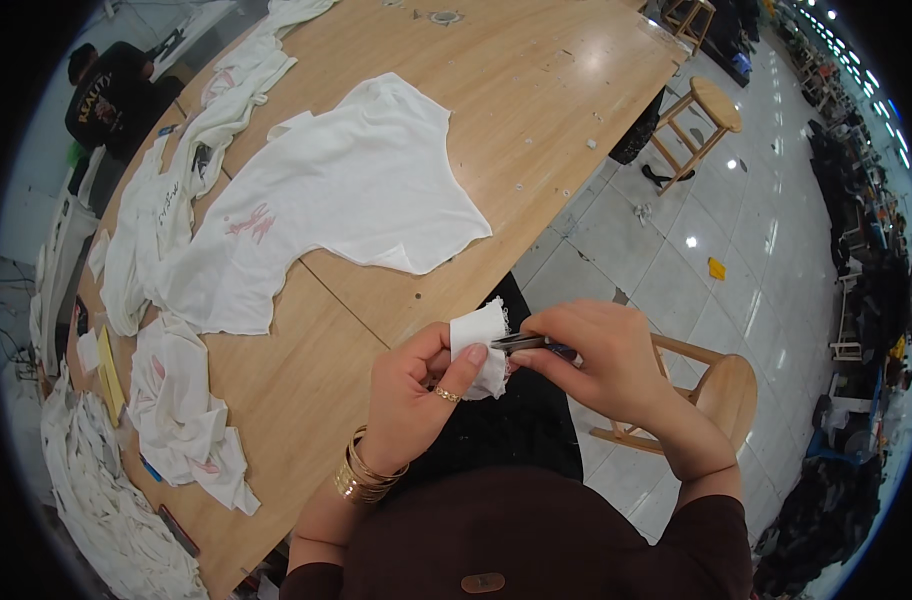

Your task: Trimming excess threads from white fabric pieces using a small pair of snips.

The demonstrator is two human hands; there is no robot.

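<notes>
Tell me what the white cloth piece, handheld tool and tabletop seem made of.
White cloth piece: matte fabric, possibly cotton, given its soft curl and ragged edge.
Handheld tool: probably metal, from its grey sheen; the rest is mostly hidden.
Tabletop: wood or wood-look laminate, light brown, slightly glossy where light reflects.

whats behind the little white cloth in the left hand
Black cloth shows beyond the white cloth. The left hand has its thumb in front; any fingertips behind, and whatever else lies directly there, are covered.

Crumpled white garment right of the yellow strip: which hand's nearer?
Left. The left hand, pinching white fabric, is to the right of the crumpled garment; the right hand, holding a small metal tool, is farther right.
</notes>
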